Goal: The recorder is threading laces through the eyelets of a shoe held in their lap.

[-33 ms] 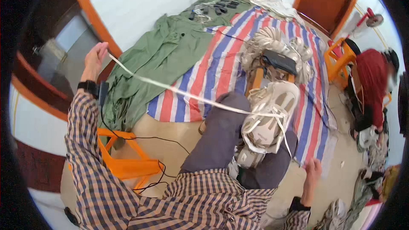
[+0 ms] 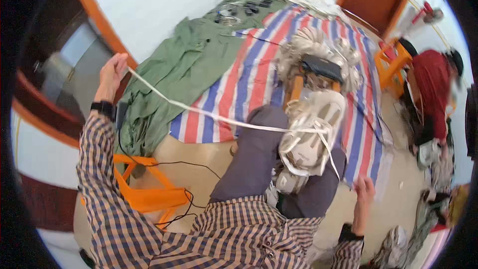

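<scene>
A beige-white shoe sits sole-down in front of my knees, its toe pointing away from me. My left hand is raised far out to the left, fingers closed on the end of a white shoelace. The lace runs across my left thigh to the shoe, sagging slightly. Another lace end hangs over the shoe's right side. My right hand is to the right of my right knee, apart from that hanging end. Its fingers are loosely bent and slightly blurred, with nothing visible in them.
Behind the shoe are a dark box-like object and a heap of pale laces. Striped sheeting and green cloth cover the floor. An orange stool with a black cable stands left. A person in red sits right, near piled shoes.
The view has shifted slightly, so surroundings sit a little further left. My left hand still grips the lace, which sags a touch more. My right hand has risen slightly.
</scene>
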The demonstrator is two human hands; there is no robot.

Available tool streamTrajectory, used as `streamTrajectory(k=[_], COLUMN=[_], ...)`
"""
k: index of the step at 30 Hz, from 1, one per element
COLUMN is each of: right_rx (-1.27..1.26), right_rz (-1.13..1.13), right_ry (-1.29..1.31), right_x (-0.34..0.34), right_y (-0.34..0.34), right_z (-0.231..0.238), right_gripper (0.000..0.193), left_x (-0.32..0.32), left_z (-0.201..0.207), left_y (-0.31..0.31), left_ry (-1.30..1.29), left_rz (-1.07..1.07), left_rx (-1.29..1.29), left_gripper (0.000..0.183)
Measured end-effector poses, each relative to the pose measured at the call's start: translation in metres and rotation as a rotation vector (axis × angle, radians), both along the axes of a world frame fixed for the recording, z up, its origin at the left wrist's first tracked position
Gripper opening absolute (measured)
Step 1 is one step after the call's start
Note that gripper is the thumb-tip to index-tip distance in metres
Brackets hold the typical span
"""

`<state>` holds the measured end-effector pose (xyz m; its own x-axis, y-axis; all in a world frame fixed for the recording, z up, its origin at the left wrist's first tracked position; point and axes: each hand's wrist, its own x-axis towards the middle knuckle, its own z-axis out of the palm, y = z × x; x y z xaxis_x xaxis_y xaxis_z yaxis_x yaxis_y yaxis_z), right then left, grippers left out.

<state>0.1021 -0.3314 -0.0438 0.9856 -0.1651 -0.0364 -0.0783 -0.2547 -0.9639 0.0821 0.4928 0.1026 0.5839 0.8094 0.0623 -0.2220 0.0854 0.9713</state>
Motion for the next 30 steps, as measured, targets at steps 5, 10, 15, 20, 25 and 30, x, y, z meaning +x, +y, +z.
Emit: streamTrajectory(k=[5,10,15,20,25,30], right_rx=[0.047,0.128,0.102,-0.143,-0.283,-0.309], right_rz=[0.140,0.189,0.204,0.247,0.258,0.267], right_ry=[-0.108,-0.206,-0.331,-0.452,-0.408,-0.496], right_x=[0.034,0.052,0.066,0.075,0.069,0.070], right_y=[0.073,0.110,0.130,0.144,0.142,0.142], right_z=[0.017,0.031,0.039,0.055,0.059,0.057], right_gripper=[0.010,0.013,0.013,0.013,0.010,0.011], left_x=[0.015,0.002,0.007,0.009,0.008,0.009], left_z=[-0.078,-0.134,-0.112,-0.116,-0.126,-0.132], left_y=[-0.105,-0.302,-0.399,-0.417,-0.417,-0.417], left_ry=[0.261,0.466,0.071,0.123,0.153,0.105], left_rz=[-0.649,-0.780,-0.715,-0.860,-0.828,-0.786], left_rx=[0.246,0.347,1.189,0.951,0.875,0.868], left_gripper=[0.021,0.020,0.016,0.008,0.009,0.011])
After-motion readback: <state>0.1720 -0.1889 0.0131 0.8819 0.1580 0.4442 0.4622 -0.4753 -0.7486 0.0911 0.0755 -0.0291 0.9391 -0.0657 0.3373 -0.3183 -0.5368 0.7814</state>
